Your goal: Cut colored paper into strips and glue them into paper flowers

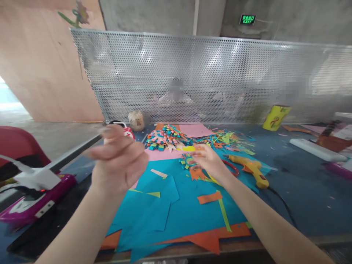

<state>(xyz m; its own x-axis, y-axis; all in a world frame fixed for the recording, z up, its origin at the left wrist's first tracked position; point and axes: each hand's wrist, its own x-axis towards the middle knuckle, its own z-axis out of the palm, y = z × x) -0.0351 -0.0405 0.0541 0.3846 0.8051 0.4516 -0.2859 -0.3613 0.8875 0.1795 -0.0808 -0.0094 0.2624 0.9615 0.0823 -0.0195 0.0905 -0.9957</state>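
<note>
My left hand (119, 157) is raised above the left side of the blue paper (154, 214), its fingers curled in and somewhat smeared by motion. Whatever it may hold is hidden. My right hand (207, 159) is closed at the right edge of a small fringed paper rosette (186, 161) in blue, green and orange. Orange paper tails (198, 174) hang from the rosette just below the fingers. A yellow hot glue gun (254, 170) lies to the right of that wrist, beside red scissors handles (232, 168) partly hidden by the arm.
Behind the hands sits a pile of fringed rosettes (166, 137), with loose paper strips (225, 138) beside it. A perforated metal screen (176, 62) borders the table's back; a person sits beyond it. A yellow can (275, 118) stands back right, a purple power strip (38, 203) left.
</note>
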